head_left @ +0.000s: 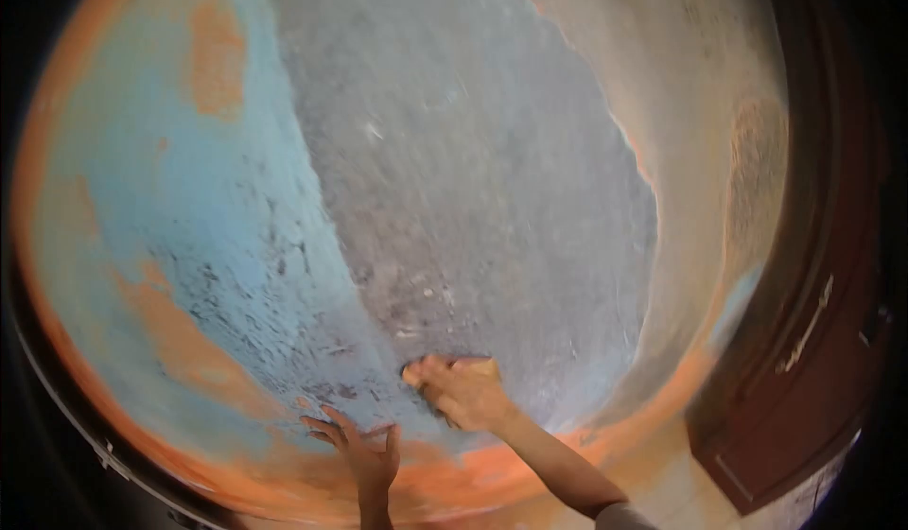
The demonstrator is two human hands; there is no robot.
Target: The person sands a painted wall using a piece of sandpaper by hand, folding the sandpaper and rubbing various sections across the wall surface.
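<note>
My right hand (463, 396) grips a yellowish block (486, 367), sponge-like with a dark edge, and presses it to the wall's grey patch (473, 190) near its lower end. Most of the block is hidden under my fingers, so its exact kind is unclear. To the left, my left hand (364, 450) has its fingers spread, holding nothing. Its fingertips are at the lower wall, where blue paint (218, 227) meets orange; I cannot tell whether they touch it.
The blue area has dark scuffs and orange patches (217, 55). An orange band (435, 492) runs along the wall's bottom. At the right, a beige stretch of wall (700, 152) borders a dark reddish-brown door (776, 426) with a metal handle (806, 327).
</note>
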